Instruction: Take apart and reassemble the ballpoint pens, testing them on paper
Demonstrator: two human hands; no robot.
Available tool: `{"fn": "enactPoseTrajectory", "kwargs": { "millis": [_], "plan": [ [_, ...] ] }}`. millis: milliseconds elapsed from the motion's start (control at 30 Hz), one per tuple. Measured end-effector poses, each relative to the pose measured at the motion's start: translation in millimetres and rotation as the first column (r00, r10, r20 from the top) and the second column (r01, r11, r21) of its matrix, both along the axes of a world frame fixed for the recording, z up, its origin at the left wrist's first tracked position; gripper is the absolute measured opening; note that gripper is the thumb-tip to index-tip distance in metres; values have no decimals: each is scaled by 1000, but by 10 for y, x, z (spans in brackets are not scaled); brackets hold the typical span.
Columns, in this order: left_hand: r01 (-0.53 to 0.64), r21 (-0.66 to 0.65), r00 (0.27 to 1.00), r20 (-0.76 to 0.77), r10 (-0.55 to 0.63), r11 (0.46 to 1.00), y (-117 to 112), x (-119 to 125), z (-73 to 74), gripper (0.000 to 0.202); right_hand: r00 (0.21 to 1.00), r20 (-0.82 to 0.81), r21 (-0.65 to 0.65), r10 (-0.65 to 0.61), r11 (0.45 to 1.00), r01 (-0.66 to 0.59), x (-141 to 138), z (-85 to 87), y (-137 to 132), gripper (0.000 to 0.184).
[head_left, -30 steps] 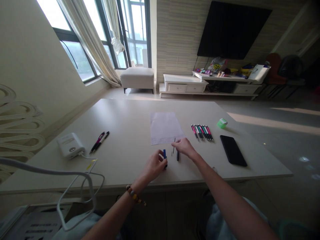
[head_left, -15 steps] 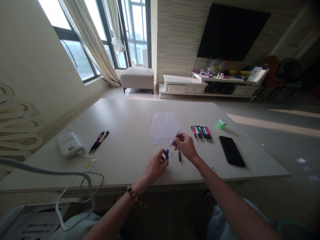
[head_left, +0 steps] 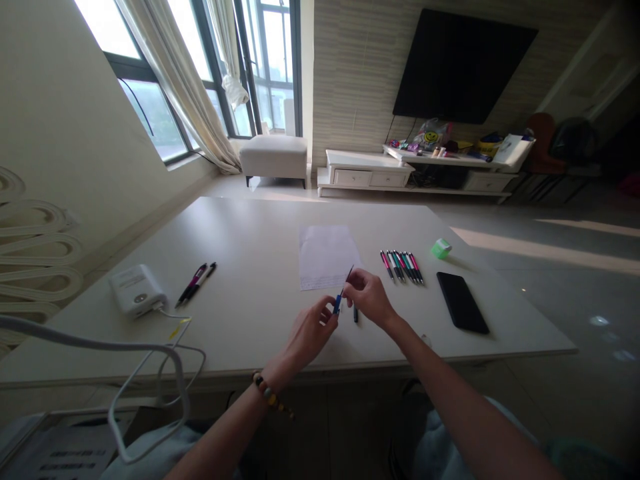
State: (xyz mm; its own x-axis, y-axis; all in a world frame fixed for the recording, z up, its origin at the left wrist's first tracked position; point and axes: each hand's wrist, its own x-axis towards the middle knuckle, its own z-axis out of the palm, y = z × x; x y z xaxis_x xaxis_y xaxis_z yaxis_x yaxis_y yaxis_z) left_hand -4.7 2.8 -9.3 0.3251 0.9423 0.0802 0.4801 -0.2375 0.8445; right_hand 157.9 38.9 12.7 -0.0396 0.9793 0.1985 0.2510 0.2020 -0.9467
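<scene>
My left hand (head_left: 311, 329) pinches a short blue pen barrel (head_left: 337, 305) just above the white table (head_left: 250, 233). My right hand (head_left: 369, 295) pinches a thin dark refill (head_left: 349, 273), whose lower end meets the top of the barrel. A small dark pen part (head_left: 355, 313) lies on the table just under my right hand. A white sheet of paper (head_left: 326, 253) with a line of writing lies right behind both hands.
Several coloured pens (head_left: 401, 265) lie in a row right of the paper, then a green eraser (head_left: 442, 249) and a black phone (head_left: 462, 301). Two pens (head_left: 197, 283) and a white box (head_left: 137, 291) with cables sit at the left.
My right hand lifted the thin refill off the table and brought it to the blue barrel, which my left hand raised a little toward it.
</scene>
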Motion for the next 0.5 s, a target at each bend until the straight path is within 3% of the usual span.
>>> {"fn": "enactPoseTrajectory", "kwargs": {
  "millis": [133,300,500],
  "plan": [
    [-13,36,997,72,10,999,-6,17,33,16,994,82,45,69,996,-73,-1,0,-19,7],
    [-24,36,992,122,20,999,-1,18,55,16,993,-70,1,93,996,-93,18,47,-7,21],
    [-11,-34,981,194,17,999,10,27,45,25,988,-79,-50,129,990,-133,10,35,-12,34]
  ]
}}
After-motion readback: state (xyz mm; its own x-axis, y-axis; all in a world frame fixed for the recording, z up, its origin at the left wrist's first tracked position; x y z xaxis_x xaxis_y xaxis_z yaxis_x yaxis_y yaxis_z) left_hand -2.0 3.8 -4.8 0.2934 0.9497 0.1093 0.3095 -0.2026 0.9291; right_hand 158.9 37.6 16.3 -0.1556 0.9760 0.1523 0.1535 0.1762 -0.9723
